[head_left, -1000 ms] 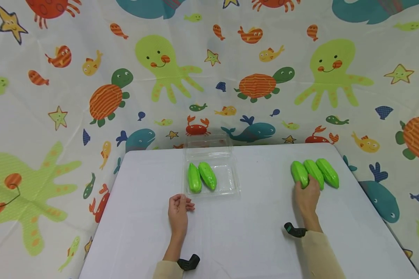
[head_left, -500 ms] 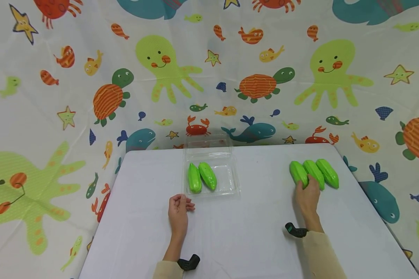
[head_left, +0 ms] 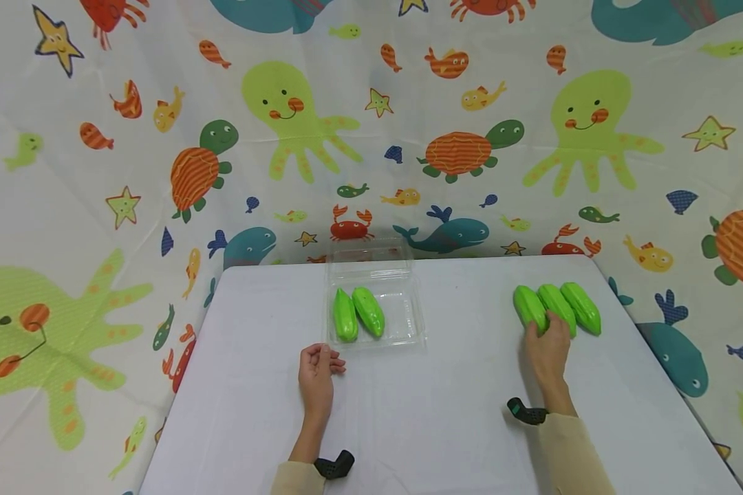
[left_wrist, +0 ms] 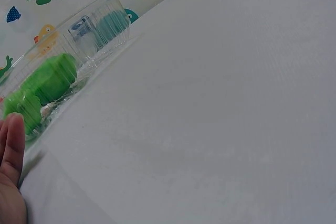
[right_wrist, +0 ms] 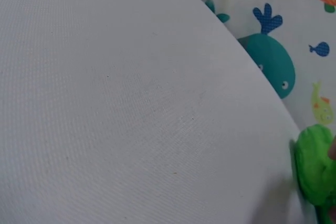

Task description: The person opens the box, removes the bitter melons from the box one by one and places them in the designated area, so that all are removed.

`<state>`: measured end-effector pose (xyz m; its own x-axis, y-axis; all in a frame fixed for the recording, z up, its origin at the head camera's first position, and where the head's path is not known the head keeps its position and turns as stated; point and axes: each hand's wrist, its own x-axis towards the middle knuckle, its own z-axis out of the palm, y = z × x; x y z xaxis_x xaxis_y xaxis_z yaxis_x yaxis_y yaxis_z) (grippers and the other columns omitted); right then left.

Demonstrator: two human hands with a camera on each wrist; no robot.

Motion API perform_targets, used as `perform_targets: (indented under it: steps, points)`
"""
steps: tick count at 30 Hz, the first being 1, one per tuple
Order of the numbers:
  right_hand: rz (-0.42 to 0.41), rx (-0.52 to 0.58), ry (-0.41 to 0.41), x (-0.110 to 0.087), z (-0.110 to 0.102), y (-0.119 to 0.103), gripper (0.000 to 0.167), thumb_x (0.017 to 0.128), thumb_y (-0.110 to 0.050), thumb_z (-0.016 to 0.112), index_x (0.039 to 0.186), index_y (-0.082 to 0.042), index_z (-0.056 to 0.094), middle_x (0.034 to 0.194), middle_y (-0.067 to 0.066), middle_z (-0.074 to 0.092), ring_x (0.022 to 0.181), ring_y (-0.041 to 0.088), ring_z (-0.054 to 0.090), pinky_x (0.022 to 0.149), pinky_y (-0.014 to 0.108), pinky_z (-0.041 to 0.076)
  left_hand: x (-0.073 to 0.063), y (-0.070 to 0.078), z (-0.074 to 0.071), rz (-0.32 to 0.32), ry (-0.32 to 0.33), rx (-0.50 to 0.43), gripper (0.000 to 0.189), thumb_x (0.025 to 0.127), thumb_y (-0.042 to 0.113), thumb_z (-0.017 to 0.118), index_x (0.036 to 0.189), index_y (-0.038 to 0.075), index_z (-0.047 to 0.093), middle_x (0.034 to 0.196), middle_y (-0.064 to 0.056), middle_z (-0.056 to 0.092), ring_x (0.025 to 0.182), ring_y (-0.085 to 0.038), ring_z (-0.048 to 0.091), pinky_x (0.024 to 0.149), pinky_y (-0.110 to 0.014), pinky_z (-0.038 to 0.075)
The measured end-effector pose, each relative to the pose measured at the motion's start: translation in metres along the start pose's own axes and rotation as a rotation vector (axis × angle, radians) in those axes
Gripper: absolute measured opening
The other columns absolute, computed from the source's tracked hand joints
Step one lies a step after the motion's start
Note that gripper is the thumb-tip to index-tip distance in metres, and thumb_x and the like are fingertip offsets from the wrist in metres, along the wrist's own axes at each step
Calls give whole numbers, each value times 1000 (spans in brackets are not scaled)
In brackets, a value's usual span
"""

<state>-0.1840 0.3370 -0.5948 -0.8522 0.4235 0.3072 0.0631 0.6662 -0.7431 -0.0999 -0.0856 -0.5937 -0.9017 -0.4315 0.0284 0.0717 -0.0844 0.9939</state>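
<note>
At the table's right, my right hand point(head_left: 547, 347) grips the near end of the leftmost ridged, bright green, pod-shaped piece point(head_left: 528, 306), with the thumb on its left side. Beside it lie a middle green piece point(head_left: 556, 304) and a right green piece point(head_left: 581, 308). The right wrist view catches the gripped green piece point(right_wrist: 314, 163) at its edge. My left hand point(head_left: 316, 378) rests near a clear plastic container point(head_left: 402, 323), fingers loosely bent around nothing. Two similar green pieces, one left point(head_left: 345, 316) and one right point(head_left: 368, 311), lie in the container's left part; its lid stands raised behind.
A white-covered table point(head_left: 446, 405) spans the front. Behind and beside it hangs a curtain point(head_left: 371, 158) printed with sea animals. A black wrist camera point(head_left: 336, 465) sits on the left forearm, another black wrist camera point(head_left: 526, 411) on the right.
My right hand and the leftmost green piece have shifted very slightly; the grip looks the same. The left hand and the container have stayed where they were.
</note>
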Motion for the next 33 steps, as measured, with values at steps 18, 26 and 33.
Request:
perform_targets:
  steps: [18,26,33]
  points:
    - [-114,35,131,4,-3,-17,42,90,-4,59,126,15,54,126,36,54,125,52,42,107,61,34,3,-6,-1,-22,0,15,24,107,20,49,118,-1,50,95,-22,64,72,-18,69,66,-29,64]
    - [-143,38,142,5,-2,-29,42,91,-3,60,128,14,54,128,35,53,126,50,42,108,61,33,3,-3,-1,-6,-6,5,25,106,19,50,117,-3,50,97,-30,63,72,-20,69,66,-31,64]
    - [-163,65,156,4,-1,-41,40,89,-3,60,126,14,56,127,35,54,125,50,44,107,61,34,1,-2,0,-3,-5,7,24,106,19,50,117,-2,50,96,-28,63,73,-24,70,66,-32,64]
